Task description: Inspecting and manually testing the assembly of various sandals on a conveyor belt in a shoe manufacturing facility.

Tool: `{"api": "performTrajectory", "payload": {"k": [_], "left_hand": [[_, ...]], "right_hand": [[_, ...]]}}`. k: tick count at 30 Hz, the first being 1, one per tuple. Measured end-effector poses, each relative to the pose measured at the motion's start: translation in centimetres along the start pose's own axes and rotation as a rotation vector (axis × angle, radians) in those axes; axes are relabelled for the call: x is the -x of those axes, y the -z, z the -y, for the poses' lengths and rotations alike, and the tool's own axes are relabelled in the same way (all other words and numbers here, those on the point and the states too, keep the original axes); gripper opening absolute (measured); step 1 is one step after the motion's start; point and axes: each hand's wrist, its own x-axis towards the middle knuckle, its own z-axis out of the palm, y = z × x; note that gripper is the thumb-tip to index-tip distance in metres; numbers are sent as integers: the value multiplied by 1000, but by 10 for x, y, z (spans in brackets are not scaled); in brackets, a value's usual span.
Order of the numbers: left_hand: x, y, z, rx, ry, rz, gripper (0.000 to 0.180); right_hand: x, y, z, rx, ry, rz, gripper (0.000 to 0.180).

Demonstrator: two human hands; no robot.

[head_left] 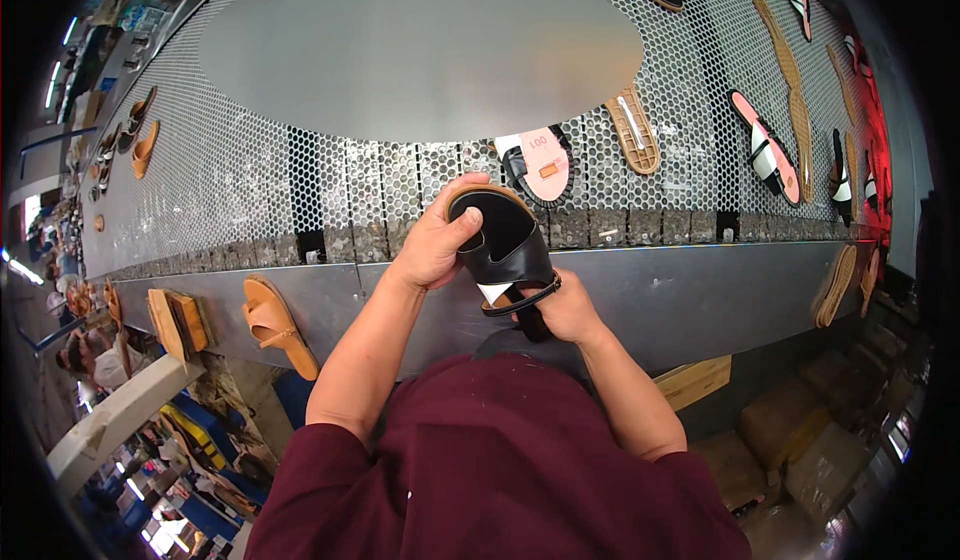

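Note:
A black sandal (522, 252) is held up in front of me, over the grey metal ledge. It has a broad upper, a thin buckled ankle strap and a small white patch near its lower end. My left hand (433, 247) grips its upper left edge, thumb pressed over the opening. My right hand (568, 308) is closed at the lower end, beside the strap. The right fingers are partly hidden behind the sandal, next to a dark piece sticking out below.
Beyond the ledge (660, 290) runs a perforated metal conveyor (400, 175). On it lie a pink-lined sandal (545, 168), a tan sole (636, 138) and a pink-and-white sandal (768, 150). A tan sandal (274, 322) rests on the ledge at left. A grey blurred oval hides the far middle.

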Motion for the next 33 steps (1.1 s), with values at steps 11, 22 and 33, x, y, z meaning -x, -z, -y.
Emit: {"api": "performTrajectory", "payload": {"k": [11,22,33], "left_hand": [[5,-9,4,-22,12,-41,47],[12,-36,-43,-790,121,-124,36],[20,-16,-16,-714,21,-289,29]], "right_hand": [[1,5,5,98,-7,2,25],[3,5,7,163,32,31,21],[7,5,27,261,-51,43,16]]}}
